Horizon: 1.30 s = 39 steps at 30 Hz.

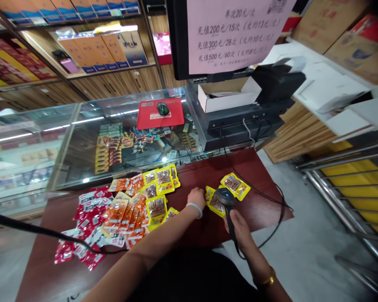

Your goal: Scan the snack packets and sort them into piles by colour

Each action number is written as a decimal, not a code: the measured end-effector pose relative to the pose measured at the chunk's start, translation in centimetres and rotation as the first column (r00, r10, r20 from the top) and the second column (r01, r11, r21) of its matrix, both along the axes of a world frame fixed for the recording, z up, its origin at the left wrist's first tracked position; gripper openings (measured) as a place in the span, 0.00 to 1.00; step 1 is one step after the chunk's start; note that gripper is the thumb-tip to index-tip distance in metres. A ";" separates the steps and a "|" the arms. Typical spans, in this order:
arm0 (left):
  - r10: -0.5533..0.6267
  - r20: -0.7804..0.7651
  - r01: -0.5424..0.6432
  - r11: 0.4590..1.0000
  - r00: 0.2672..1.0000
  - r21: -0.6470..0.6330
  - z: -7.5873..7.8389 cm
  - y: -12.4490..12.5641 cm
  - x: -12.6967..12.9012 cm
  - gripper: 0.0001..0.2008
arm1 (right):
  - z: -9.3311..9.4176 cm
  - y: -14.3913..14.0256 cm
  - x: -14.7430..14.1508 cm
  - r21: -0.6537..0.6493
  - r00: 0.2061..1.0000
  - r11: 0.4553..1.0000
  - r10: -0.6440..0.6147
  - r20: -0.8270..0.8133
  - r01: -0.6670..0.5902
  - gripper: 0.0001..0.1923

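My right hand (239, 226) is wrapped round the handle of a black barcode scanner (225, 197). The scanner's head is over a yellow snack packet (214, 203) and covers part of it. At that packet's left edge is my left hand (197, 197), its fingers curled and closed on the edge, the fingertips partly hidden. Another yellow packet (235, 186) lies just behind the scanner. To the left of my left hand lie several more yellow packets (157, 208), orange snack packets (126, 214) and red-and-white packets (90, 218), loosely heaped on the dark red table (189, 235).
Behind the table stands a glass display counter (82, 147) bearing a red mouse pad (145, 119) and a mouse (162, 108). A monitor with a pink price sheet (229, 33) and a white open box (229, 98) are further back. A black cable (283, 209) hangs at the right, near metal rails (349, 218).
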<state>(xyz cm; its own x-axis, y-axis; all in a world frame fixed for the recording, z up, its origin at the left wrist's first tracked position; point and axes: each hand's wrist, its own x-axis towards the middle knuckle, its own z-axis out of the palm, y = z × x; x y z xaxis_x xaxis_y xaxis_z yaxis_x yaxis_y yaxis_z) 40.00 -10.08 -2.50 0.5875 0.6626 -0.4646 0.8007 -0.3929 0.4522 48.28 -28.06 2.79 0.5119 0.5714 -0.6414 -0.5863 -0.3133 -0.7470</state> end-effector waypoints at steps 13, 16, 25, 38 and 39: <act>0.809 0.410 -0.614 0.587 0.422 -0.528 -0.9 1.3 -12.1 0.16 | 0.9 2.8 -2.9 0.082 0.927 0.927 0.372 -0.051 -0.367 0.26; 0.828 0.417 -0.675 0.553 0.376 -0.488 -0.7 1.4 -13.8 0.17 | 0.8 4.2 -4.3 0.136 0.879 0.873 0.476 -0.031 -0.468 0.25; 0.666 0.391 -0.744 0.664 0.635 0.078 0.8 3.6 -18.2 0.11 | -0.2 4.2 -4.8 0.112 0.872 0.866 0.489 0.010 -0.487 0.24; -0.084 0.114 0.073 0.993 0.990 0.098 1.5 -2.1 -1.2 0.20 | 0.9 -0.8 -1.4 -0.012 0.989 0.991 0.132 -0.071 -0.133 0.29; -0.110 0.069 0.102 0.989 0.991 0.109 1.5 -2.6 0.1 0.23 | 0.9 -1.3 -1.1 -0.016 0.992 0.994 0.108 -0.059 -0.109 0.29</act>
